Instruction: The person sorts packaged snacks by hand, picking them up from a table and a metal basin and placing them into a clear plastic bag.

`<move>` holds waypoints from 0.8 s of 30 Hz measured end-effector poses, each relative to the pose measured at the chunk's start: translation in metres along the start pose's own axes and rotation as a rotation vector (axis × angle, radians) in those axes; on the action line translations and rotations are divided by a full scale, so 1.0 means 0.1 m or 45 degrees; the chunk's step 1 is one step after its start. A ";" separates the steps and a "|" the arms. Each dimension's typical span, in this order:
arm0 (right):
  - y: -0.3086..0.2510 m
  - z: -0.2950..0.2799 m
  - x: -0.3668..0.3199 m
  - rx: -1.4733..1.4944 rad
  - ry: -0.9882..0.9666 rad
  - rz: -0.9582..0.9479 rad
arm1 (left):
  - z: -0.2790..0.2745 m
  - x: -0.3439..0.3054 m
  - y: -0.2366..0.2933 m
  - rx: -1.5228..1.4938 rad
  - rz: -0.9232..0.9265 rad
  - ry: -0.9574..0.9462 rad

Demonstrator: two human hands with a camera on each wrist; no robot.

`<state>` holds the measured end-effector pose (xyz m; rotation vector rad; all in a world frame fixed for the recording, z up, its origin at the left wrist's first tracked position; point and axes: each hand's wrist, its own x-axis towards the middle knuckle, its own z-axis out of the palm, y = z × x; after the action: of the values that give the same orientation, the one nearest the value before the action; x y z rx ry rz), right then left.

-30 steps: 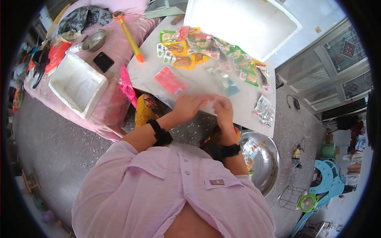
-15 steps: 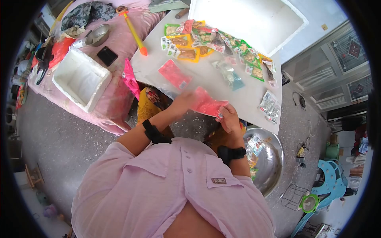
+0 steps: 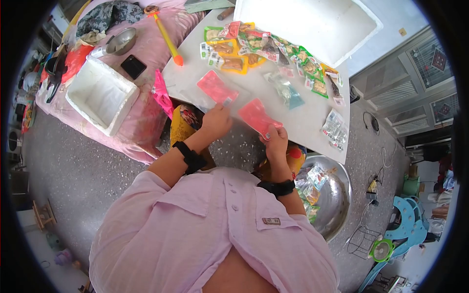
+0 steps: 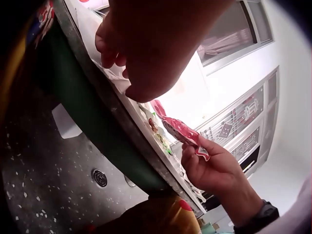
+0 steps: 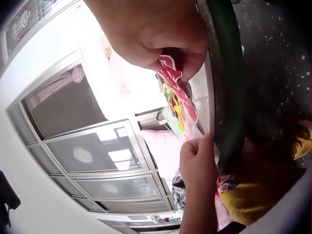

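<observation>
My right hand [image 3: 277,141] pinches the lower corner of a red-and-white plastic food packet [image 3: 257,117], held tilted at the table's front edge. In the right wrist view the same packet [image 5: 178,87] hangs between thumb and fingers. At the edge to its left, my left hand [image 3: 216,123] has its fingers curled, the fingertips pinching thin clear plastic [image 4: 92,36]. A second red packet [image 3: 217,87] lies flat on the white table [image 3: 176,80], just beyond the left fingertips. To the right lies a clear packet with a blue-green end [image 3: 286,90].
Several yellow and green food packets [image 3: 229,63] overlap toward the back, before a large white foam box [image 3: 303,29]. A silvery packet [image 3: 335,128] lies near the right edge. Below it, a metal basin [image 3: 334,195] holds packets. A smaller foam box [image 3: 102,93] stands on the pink bed.
The hands were together at the table edge and have parted. The red packet came into sight in the right hand; my left hand moved left off it to the table edge.
</observation>
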<state>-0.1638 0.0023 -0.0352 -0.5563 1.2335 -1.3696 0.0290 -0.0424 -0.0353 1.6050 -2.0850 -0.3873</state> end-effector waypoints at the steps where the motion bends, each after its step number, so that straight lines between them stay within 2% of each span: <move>1: 0.02 0.03 0.00 0.012 0.015 -0.004 | 0.00 0.02 0.01 -0.024 -0.035 -0.008; 5: -0.03 0.16 -0.04 -0.008 -0.005 0.044 | 0.00 0.07 -0.03 -0.184 0.000 0.080; 8: -0.05 0.20 0.00 -0.070 -0.136 0.062 | -0.02 0.09 0.00 -0.203 0.070 0.117; 11: -0.16 0.32 0.01 -0.278 -0.231 0.108 | -0.15 0.09 0.15 -0.183 0.091 0.098; 14: -0.16 0.38 0.17 -0.242 -0.396 0.110 | -0.25 0.07 0.28 -0.170 0.139 0.098; 17: -0.09 0.55 0.31 -0.094 -0.359 0.223 | -0.22 0.06 0.30 -0.168 0.207 0.135; 20: -0.06 0.66 0.41 -0.158 -0.586 0.315 | -0.20 0.06 0.29 -0.158 0.246 0.126; 22: -0.02 0.70 0.46 -0.487 -0.565 0.179 | -0.20 0.06 0.25 -0.099 0.240 0.079; 24: -0.01 0.76 0.49 -0.688 -0.527 0.093 | -0.17 0.06 0.24 -0.173 0.292 0.213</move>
<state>-0.1089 -0.0688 -0.0245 -1.0981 1.2563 -0.7922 0.0172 -0.0400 -0.0078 1.2598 -2.0402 -0.2974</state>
